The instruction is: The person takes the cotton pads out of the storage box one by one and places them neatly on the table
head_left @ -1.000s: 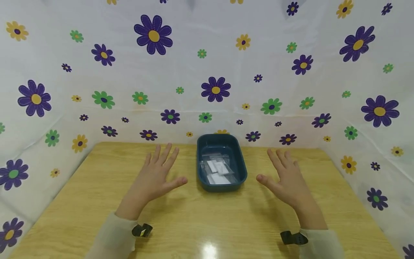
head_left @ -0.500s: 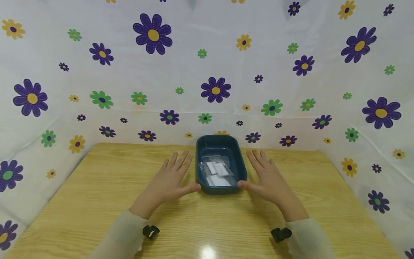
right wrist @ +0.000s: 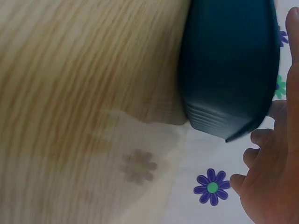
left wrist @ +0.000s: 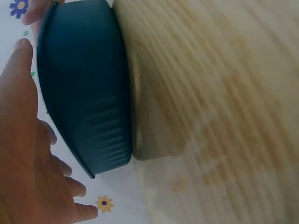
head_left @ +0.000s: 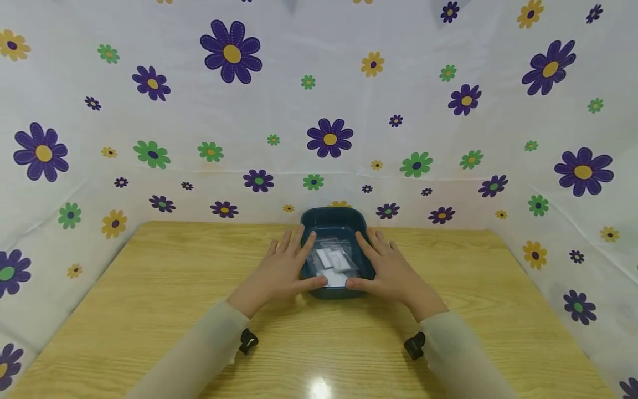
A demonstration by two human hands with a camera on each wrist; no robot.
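Note:
A dark teal plastic bin [head_left: 336, 293] stands at the back of the table, holding several small clear zip bags [head_left: 341, 260] with white contents. My left hand [head_left: 280, 272] is at its left side, fingers spread and thumb over the front left corner. Mirroring it, my right hand [head_left: 392, 272] is at the right side, its thumb over the front right corner. In the left wrist view the left hand [left wrist: 32, 154] lies beside the bin's outer wall [left wrist: 84, 88]. The right wrist view has the right hand [right wrist: 273, 172] near the ribbed end of the bin [right wrist: 229, 65]. Whether either hand touches the rim, I cannot tell.
The wooden table [head_left: 324, 343] extends in front of and beside the bin. A white cloth [head_left: 279, 100] with purple, green and yellow flowers hangs behind and along both sides. Black wrist bands [head_left: 248, 341] sit at both cuffs.
Both hands have moved inward from either side, ending up over the bin's side edges with thumbs above its front part. The bin and the bags have stayed in place.

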